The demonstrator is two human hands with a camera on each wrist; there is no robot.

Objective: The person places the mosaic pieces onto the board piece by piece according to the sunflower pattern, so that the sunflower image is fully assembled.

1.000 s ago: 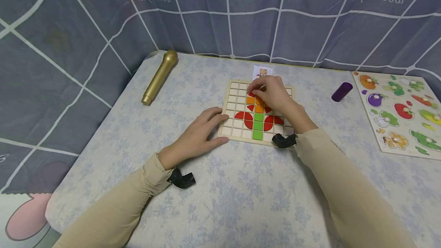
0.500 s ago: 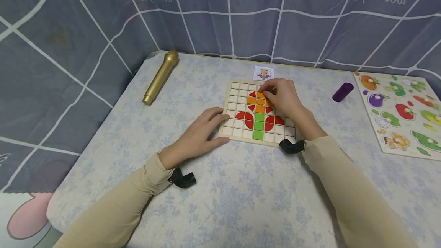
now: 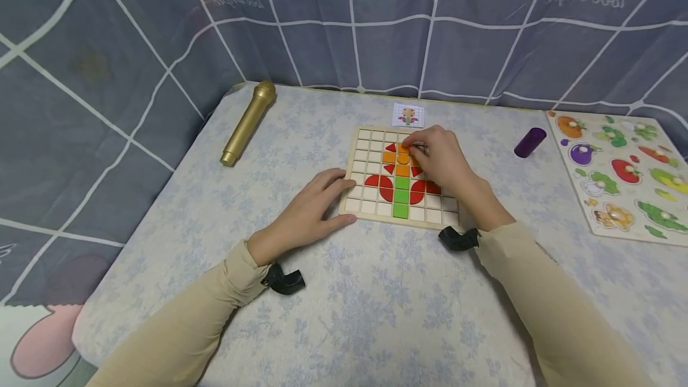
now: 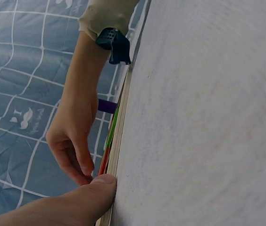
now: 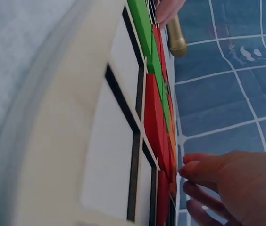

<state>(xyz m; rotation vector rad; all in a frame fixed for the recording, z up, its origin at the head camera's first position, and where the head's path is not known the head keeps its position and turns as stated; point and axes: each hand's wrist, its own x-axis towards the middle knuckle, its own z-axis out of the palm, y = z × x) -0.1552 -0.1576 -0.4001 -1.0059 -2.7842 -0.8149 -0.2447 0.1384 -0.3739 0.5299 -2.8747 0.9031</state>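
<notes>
A square wooden grid board (image 3: 370,206) lies on the table with several coloured tiles in its cells. Green tiles (image 3: 401,197) form a column, flanked by red rounded tiles (image 3: 386,187). Above them sit orange tiles (image 3: 402,169) and small red triangles (image 3: 390,147). My left hand (image 3: 309,205) rests at the board's left edge, its thumb at the near corner. Over the upper right of the pattern, my right hand (image 3: 443,157) has bent fingers at the top orange tile. In the right wrist view its thumb and fingertips (image 5: 189,167) are close together; whether they pinch a tile is unclear.
A small pattern card (image 3: 408,114) lies behind the board. A gold microphone (image 3: 249,124) is at the left. To the right are a purple cylinder (image 3: 530,143) and a vegetable puzzle board (image 3: 593,220). A grey curtain (image 3: 392,28) hangs behind the table.
My right hand has moved right from the upper-left red triangle to the top orange tile, uncovering the triangle and the card. My left hand has stayed at the board's edge.
</notes>
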